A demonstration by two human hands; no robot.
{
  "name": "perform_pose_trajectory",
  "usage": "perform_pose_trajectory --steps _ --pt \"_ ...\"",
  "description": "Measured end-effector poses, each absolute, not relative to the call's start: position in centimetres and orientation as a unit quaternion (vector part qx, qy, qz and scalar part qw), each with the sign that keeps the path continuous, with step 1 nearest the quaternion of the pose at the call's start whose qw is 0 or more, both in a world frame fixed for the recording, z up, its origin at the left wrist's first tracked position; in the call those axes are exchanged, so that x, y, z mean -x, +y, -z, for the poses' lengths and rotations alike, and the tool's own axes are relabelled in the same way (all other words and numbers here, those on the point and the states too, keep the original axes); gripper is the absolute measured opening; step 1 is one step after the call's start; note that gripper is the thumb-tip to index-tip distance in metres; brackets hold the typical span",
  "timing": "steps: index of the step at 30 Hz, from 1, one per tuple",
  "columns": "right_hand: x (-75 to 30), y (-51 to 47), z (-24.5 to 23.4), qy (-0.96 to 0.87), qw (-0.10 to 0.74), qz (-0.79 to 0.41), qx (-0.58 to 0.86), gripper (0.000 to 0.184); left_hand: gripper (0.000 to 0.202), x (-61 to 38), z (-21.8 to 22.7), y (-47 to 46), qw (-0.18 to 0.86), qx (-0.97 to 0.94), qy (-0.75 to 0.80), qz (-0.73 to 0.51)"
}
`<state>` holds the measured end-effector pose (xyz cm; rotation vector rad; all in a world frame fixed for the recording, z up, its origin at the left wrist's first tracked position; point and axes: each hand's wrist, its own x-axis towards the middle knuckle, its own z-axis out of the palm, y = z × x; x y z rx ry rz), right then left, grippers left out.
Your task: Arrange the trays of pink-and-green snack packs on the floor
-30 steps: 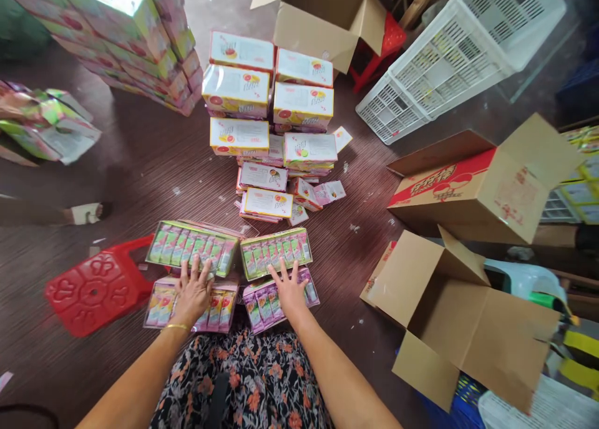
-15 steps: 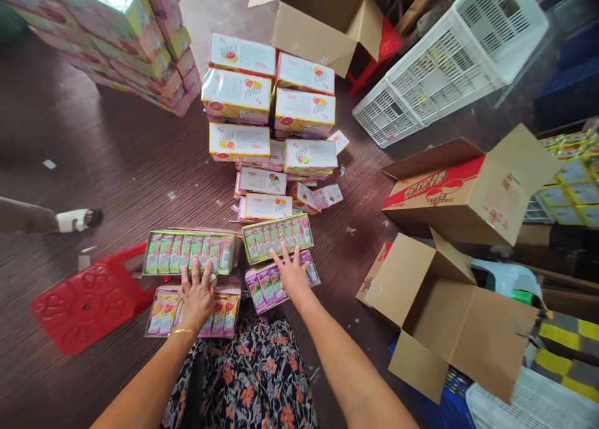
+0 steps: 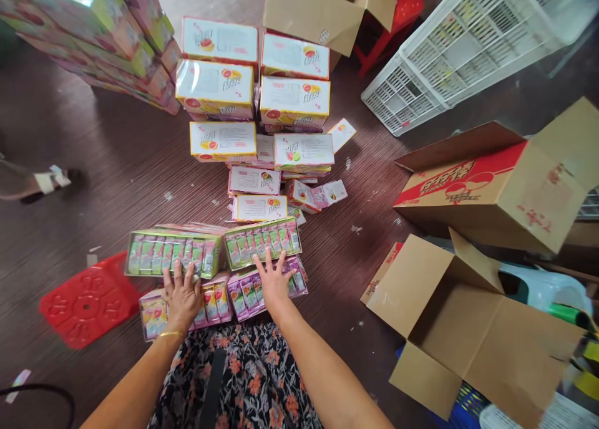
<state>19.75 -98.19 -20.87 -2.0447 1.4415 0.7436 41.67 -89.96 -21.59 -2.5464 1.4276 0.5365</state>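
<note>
My left hand (image 3: 181,297) lies spread over two open-fronted boxes on the left. Its fingertips touch the green box of wrapped packets (image 3: 172,254), and its palm covers part of the yellow-and-pink packet box (image 3: 216,302) below. Fingers apart, my right hand (image 3: 275,280) rests on the two boxes on the right. Its fingertips reach the tilted green packet box (image 3: 262,242), while the palm hides part of the purple packet box (image 3: 246,297). Both hands press on the packets without wrapping round anything.
Stacked white-topped cartons (image 3: 294,98) stand ahead, with small loose cartons near them. A red plastic stool (image 3: 88,304) is at left, below another person's foot (image 3: 49,183). Open cardboard boxes (image 3: 468,329) and white crates (image 3: 449,61) line the right. A tall wrapped stack (image 3: 107,36) rises far left.
The right-hand pair of boxes has shifted closer to the left-hand pair, my right hand moving left with it. The lower left box now sits at a slant. The other person's foot has moved.
</note>
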Motion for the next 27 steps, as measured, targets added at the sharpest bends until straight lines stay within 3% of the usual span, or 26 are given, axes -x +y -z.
perform_pose_trajectory --steps 15,19,27 --pt "-20.1 -98.7 20.1 0.525 0.245 -0.324 0.748 0.089 0.049 -43.0 20.7 -92.7 0.076 0.828 0.496 -0.251" --pt "-20.1 -99.0 19.0 0.516 0.254 -0.327 0.75 0.096 0.043 -43.8 19.3 -94.0 0.077 0.829 0.51 -0.216" --pt "-20.7 -98.7 18.0 0.513 0.243 -0.347 0.746 0.1 0.036 -48.0 17.4 -99.5 0.158 0.732 0.613 -0.25"
